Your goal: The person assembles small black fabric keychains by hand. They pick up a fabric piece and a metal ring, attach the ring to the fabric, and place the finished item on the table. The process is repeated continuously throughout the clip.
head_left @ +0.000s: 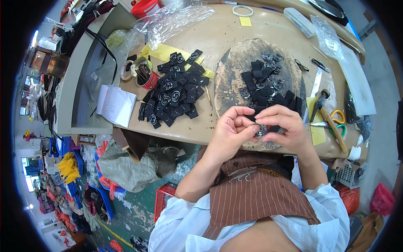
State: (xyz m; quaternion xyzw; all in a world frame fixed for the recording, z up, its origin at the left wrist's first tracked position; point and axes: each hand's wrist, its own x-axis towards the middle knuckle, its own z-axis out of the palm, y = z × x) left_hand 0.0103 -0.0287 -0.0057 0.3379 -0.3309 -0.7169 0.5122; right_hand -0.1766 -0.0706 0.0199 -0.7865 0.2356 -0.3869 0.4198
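Close to the table's front edge, my left hand pinches a shiny dark metal ring buckle between thumb and fingers. My right hand grips the same buckle from the other side, its fingers curled. Whether a black strap piece is threaded on it is hidden by my fingers. Both hands are over a worn round board. On that board lie black strap pieces and several loose ring buckles. To the left spreads a pile of black straps with buckles on them.
Behind the pile stands a red can of thin pieces, beside a tape roll. Paper sheets lie at the left edge. On the right are a hammer, scissors, a cutter and a yellow paper.
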